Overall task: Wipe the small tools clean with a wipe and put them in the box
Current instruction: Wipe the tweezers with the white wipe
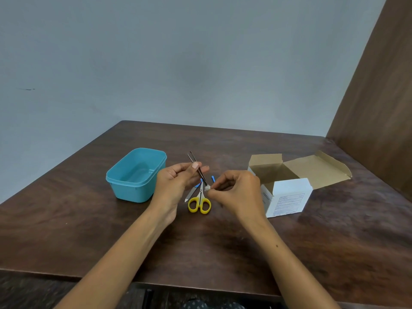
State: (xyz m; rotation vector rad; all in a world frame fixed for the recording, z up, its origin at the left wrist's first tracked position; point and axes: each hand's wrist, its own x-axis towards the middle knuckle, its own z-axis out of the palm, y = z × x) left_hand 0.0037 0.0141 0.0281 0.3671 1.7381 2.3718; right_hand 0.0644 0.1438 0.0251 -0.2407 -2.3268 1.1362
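Over the middle of the table, your left hand pinches the tweezers between thumb and fingers, tips slanting down toward your right hand. That hand pinches a small balled-up wipe against the tweezer tips — so you're mid-wipe on this tool, at its working end. Blue box sits just left of your left hand, lid off, and looks empty; nothing stowed yet, as far as I can judge. Still lying on the table below your hands: yellow-handled scissors, a metal file-like tool beside them, and some small blue pieces half hidden by your fingers — can't tell what those are. An open cardboard carton stands to your right. Judged progress: early, first tool in hand, the rest untouched.
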